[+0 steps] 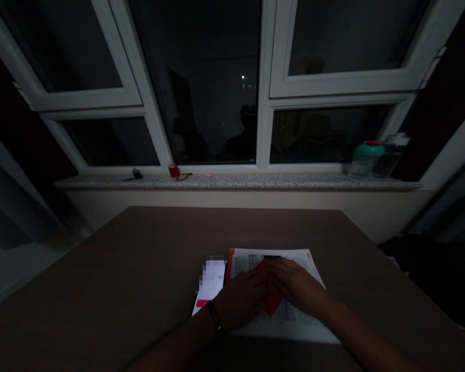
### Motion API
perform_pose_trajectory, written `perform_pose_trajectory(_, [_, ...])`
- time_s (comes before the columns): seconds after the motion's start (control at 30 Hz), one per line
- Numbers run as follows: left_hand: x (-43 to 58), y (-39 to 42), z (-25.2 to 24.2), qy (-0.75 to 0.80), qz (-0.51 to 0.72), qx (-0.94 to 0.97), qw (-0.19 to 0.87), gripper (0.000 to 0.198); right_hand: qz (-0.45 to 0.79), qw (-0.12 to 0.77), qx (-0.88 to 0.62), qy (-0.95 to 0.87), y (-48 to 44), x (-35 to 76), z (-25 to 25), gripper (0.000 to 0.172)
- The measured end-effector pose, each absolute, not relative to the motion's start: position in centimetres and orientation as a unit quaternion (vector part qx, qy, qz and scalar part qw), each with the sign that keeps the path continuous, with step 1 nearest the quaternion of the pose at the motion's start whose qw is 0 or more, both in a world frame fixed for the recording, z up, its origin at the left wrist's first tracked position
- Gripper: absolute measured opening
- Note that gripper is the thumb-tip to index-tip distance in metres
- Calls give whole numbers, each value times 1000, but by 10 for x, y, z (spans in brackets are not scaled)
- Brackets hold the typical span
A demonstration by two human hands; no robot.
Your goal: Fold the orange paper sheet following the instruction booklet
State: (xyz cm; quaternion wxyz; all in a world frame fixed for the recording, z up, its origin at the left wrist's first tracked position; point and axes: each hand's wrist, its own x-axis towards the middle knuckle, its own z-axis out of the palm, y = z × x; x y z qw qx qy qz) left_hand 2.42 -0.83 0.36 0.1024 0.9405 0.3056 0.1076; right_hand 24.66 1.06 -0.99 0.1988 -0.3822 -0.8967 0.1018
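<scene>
Night-dark window (205, 88) above a speckled stone sill (232, 182), which bears a small red canister (173, 170) at left and a green-lidded jar (366, 157) at right. Below, on a brown table (101, 268), a lit phone (211, 281) lies just beside a printed sheet (294, 271). Left hand (242, 299), with a black wristband (214, 316), and right hand (298, 287) rest palm down on the sheet, fingers extended and almost meeting. Red paper (273, 300) lies on the sheet between and partly under both hands, pressed flat; no pinch is visible.
</scene>
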Motion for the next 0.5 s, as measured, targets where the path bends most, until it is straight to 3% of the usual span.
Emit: perform_pose_trajectory(0.5, [24, -7, 2, 301, 100, 943, 96, 20, 134, 203, -395, -886, 11, 245, -7, 35])
